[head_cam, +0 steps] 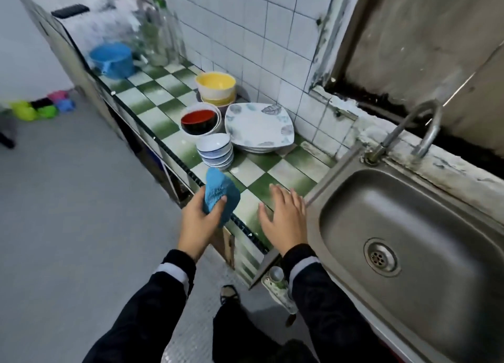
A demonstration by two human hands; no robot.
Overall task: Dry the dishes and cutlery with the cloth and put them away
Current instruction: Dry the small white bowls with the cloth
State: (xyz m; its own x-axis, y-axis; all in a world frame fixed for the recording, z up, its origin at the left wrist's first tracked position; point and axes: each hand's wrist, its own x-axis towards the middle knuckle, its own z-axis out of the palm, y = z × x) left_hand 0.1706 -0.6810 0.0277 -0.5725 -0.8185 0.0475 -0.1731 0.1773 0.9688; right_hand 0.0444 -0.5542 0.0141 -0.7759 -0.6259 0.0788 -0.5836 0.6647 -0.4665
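Note:
My left hand [200, 221] grips a bunched blue cloth [219, 192] at the counter's front edge. My right hand [283, 215] hovers flat with fingers spread over the green-and-white checked counter [163, 111], beside the sink, holding nothing. Beyond the hands stands a stack of small white bowls with blue rims [215, 151]. Behind it sits a red-and-black bowl nested in white ones [200, 121]. A stack of square leaf-patterned plates [259, 126] lies to the right, and a yellow bowl [216, 85] stands on other dishes near the tiled wall.
A steel sink [409, 231] with a curved tap [420, 133] fills the right. A blue pot [113, 60] and glass bottles [158, 35] stand at the counter's far end. Grey floor lies to the left, with colourful slippers [41, 106] farther off.

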